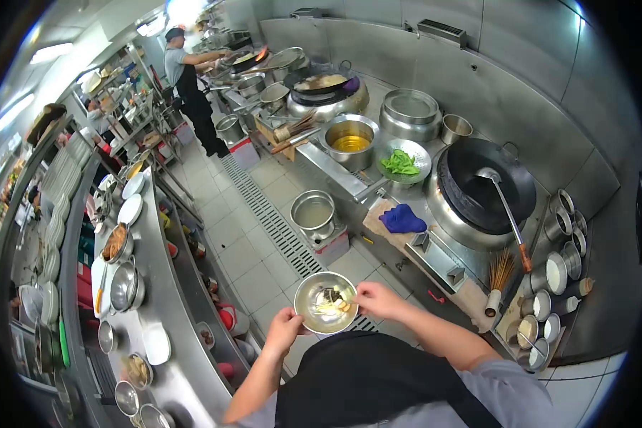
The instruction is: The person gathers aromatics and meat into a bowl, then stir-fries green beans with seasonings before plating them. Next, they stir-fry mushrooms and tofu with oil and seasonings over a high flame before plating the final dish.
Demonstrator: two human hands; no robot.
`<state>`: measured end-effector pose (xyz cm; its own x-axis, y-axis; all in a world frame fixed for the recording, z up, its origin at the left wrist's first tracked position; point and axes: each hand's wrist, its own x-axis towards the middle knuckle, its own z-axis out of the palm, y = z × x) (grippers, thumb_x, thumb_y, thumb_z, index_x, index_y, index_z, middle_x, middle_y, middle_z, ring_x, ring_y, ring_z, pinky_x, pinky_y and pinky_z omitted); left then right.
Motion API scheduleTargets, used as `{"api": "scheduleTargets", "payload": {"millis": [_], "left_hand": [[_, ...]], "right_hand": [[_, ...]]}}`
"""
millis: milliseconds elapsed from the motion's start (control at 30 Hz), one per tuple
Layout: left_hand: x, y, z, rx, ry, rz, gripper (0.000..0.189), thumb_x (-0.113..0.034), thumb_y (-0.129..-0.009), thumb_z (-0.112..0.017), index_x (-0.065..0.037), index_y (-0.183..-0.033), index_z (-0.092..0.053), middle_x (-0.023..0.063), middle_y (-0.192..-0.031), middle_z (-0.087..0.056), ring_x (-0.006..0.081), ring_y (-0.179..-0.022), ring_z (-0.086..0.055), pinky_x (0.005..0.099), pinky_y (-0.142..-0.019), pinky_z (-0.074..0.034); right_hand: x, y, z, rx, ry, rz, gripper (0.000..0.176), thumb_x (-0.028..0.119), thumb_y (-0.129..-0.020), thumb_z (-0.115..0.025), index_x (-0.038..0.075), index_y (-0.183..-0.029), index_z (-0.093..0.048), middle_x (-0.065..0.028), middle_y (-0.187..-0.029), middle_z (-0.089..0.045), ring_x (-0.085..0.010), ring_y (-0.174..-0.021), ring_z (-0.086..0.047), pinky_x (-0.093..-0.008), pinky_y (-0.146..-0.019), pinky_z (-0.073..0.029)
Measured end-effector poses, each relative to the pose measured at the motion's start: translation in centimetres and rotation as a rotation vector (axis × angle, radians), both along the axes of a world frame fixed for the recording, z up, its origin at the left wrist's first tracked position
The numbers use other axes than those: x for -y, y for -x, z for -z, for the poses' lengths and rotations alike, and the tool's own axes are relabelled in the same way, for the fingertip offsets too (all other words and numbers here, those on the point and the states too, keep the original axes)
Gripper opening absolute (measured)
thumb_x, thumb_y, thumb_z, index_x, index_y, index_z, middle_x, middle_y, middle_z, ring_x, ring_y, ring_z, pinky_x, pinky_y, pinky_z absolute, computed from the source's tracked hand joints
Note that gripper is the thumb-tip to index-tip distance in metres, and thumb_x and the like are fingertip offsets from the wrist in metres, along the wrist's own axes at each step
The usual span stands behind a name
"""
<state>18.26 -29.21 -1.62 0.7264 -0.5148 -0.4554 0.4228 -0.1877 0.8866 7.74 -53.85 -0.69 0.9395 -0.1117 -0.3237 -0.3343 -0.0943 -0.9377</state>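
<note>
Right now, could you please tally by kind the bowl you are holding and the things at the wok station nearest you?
Steel bowl, held in the left hand, right hand at its rim: 1
Black wok: 1
Ladle: 1
Blue cloth: 1
Bamboo brush: 1
Strainer holding greens: 1
Total: 6

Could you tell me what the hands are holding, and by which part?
The left hand holds a steel bowl by its near-left rim. The right hand touches the right rim; whether it grips cannot be told.

Pale bits (332,302) in bowl (308,314) indistinct
</note>
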Motion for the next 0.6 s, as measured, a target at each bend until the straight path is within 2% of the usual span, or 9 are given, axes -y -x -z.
{"api": "scheduleTargets", "payload": {"millis": [33,67,133,267,333,400,467,533,600], "left_hand": [[2.1,-1.5,0.5,-0.058,0.008,0.074,0.008,-0.007,-0.085,-0.052,0.001,-0.084,-0.051,0.0092,-0.076,-0.059,0.019,-0.065,-0.063,0.0301,-0.062,-0.057],[3.1,-2.4,0.9,-0.066,0.007,0.072,0.008,-0.007,-0.085,-0.052,0.001,-0.084,-0.051,0.0092,-0.076,-0.059,0.019,-0.065,-0.063,0.0301,-0.062,-0.057],[4.5,-4.0,1.3,-0.118,-0.037,0.13,0.011,-0.006,-0.086,-0.053,0.004,-0.09,-0.052,0.0107,-0.079,-0.059,0.0211,-0.067,-0.063,0.0315,-0.065,-0.057],[7.2,-7.7,2.0,-0.175,-0.063,0.143,0.01,-0.006,-0.085,-0.053,0.003,-0.09,-0.052,0.0097,-0.077,-0.058,0.02,-0.064,-0.062,0.0312,-0.062,-0.057],[8.4,-10.2,2.9,-0.187,-0.068,0.167,0.009,-0.005,-0.084,-0.053,0.003,-0.089,-0.053,0.0087,-0.076,-0.057,0.0191,-0.063,-0.061,0.0312,-0.061,-0.057],[9.8,-13.0,3.3,-0.147,-0.057,0.199,0.009,-0.005,-0.084,-0.052,0.002,-0.088,-0.054,0.0085,-0.076,-0.058,0.0185,-0.064,-0.062,0.0303,-0.06,-0.057],[11.0,-15.8,3.5,-0.117,-0.061,0.182,0.009,-0.005,-0.084,-0.052,0.002,-0.088,-0.055,0.0086,-0.076,-0.059,0.0178,-0.064,-0.062,0.0293,-0.059,-0.056],[12.0,-18.6,3.9,-0.081,-0.058,0.224,0.011,-0.006,-0.085,-0.047,0.002,-0.087,-0.055,0.0098,-0.076,-0.061,0.0182,-0.062,-0.063,0.0282,-0.06,-0.056],[13.8,-21.6,4.7,-0.088,-0.062,0.252,0.011,-0.006,-0.085,-0.047,0.002,-0.087,-0.055,0.0094,-0.075,-0.06,0.0176,-0.061,-0.062,0.0277,-0.059,-0.055]], "right_hand": [[4.2,1.5,-1.3,0.098,0.368,0.171,0.032,0.03,-0.081,-0.068,0.002,-0.093,-0.06,-0.0077,-0.078,-0.062,-0.0156,-0.073,-0.063,-0.0308,-0.063,-0.05],[6.9,3.0,-2.6,0.095,0.464,0.361,0.038,0.033,-0.079,-0.07,0.002,-0.098,-0.059,-0.0115,-0.088,-0.064,-0.0216,-0.083,-0.063,-0.0347,-0.072,-0.05],[12.8,6.4,-5.1,0.123,1.075,0.745,0.033,0.021,-0.077,-0.068,0.0,-0.099,-0.058,-0.0175,-0.107,-0.058,-0.0309,-0.099,-0.058,-0.0374,-0.086,-0.046],[22.4,13.3,-8.3,-0.617,1.719,0.824,0.064,0.016,-0.072,-0.072,0.004,-0.129,-0.045,-0.0219,-0.125,-0.047,-0.0339,-0.112,-0.049,-0.0415,-0.09,-0.045],[28.2,17.5,-4.1,-0.968,1.41,0.811,0.051,0.012,-0.083,-0.058,0.008,-0.132,-0.044,-0.0208,-0.115,-0.056,-0.0363,-0.099,-0.059,-0.0452,-0.084,-0.048],[28.6,16.9,-4.2,-1.01,1.282,0.817,0.043,0.011,-0.085,-0.051,0.007,-0.128,-0.048,-0.0197,-0.103,-0.062,-0.0363,-0.091,-0.063,-0.0467,-0.081,-0.049],[26.7,13.7,-6.1,-0.825,1.23,0.898,0.038,0.008,-0.082,-0.051,0.003,-0.119,-0.051,-0.0205,-0.089,-0.064,-0.0354,-0.085,-0.062,-0.0449,-0.083,-0.048],[26.4,11.2,-3.8,-0.292,1.164,0.784,0.032,0.01,-0.084,-0.053,0.003,-0.115,-0.051,-0.014,-0.078,-0.061,-0.0256,-0.068,-0.062,-0.039,-0.065,-0.052],[22.4,2.4,-7.4,-0.383,0.378,0.942,0.028,0.014,-0.087,-0.056,0.005,-0.113,-0.051,-0.0053,-0.066,-0.053,-0.0143,-0.053,-0.054,-0.029,-0.044,-0.045]]}}
